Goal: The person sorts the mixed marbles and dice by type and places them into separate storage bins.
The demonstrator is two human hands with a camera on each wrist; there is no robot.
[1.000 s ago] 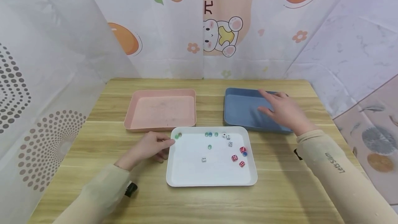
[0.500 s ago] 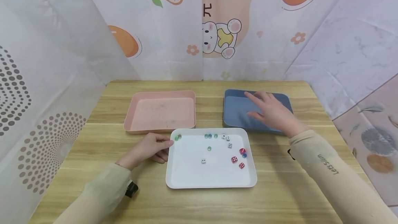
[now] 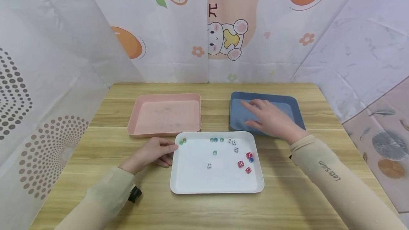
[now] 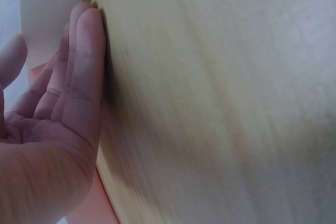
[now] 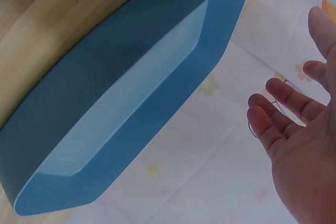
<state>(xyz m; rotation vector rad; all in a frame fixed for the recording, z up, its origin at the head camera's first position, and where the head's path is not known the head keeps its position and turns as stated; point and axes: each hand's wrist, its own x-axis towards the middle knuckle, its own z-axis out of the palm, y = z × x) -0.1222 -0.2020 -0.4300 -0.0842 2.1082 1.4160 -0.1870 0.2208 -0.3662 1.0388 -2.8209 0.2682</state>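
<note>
White tray (image 3: pixel 191 175) pinched at its left edge by the left hand (image 3: pixel 156 151), presumably for steadiness; right hand (image 3: pixel 270 118) held spread above the near edge of the blue tray (image 3: pixel 236 112).

Three trays (image 3: pixel 220 184) on seemingly wooden table (image 3: pixel 211 214)

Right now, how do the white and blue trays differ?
White tray holds dice and glassy beads; none show in the blue tray.
Left hand touches the white tray; right hand hangs over the blue tray.
White tray lies nearer the head camera; blue tray, farther back.
Both are shallow, round-cornered, on the wood-grain table.
</note>
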